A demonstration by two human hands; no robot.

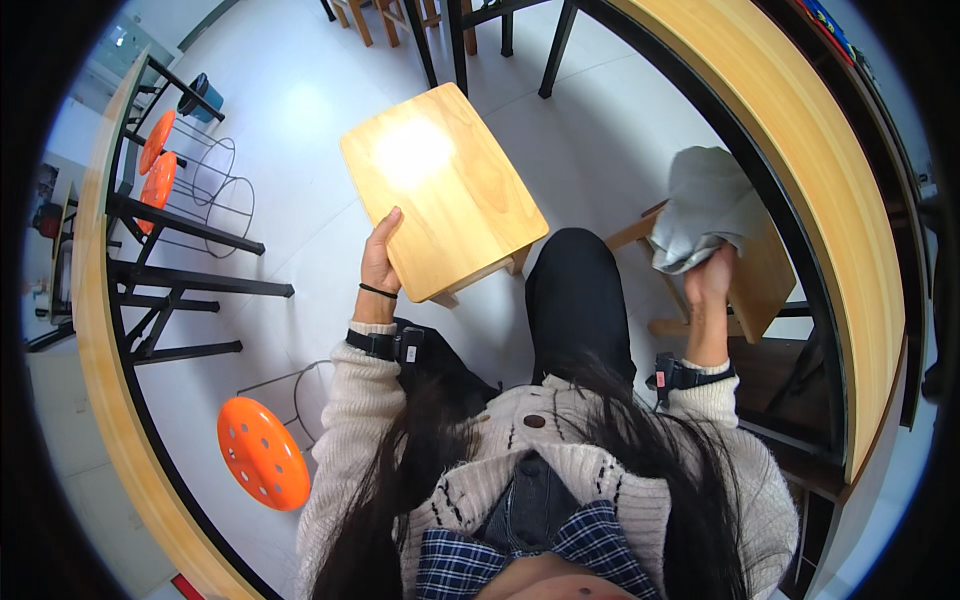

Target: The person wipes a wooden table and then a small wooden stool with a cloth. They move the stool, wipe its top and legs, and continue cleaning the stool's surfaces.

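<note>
A small wooden stool (465, 202) with a smooth, shiny rectangular top stands in front of me. My left hand (382, 259) grips the near left edge of its seat, the thumb lying on top and the fingers hidden beneath. Out to the right, my right hand (711, 274) holds a bunched grey cloth (697, 202). Behind the cloth and that hand is a second wooden stool (761, 277), tilted, partly covered by the cloth and the table edge.
Long wood-topped tables with black metal frames curve along the right (832, 187) and left (90, 262). An orange round stool (262, 454) is at lower left, more orange stools (157, 187) and a blue bin (204, 99) at upper left. Black table legs (559, 52) stand ahead.
</note>
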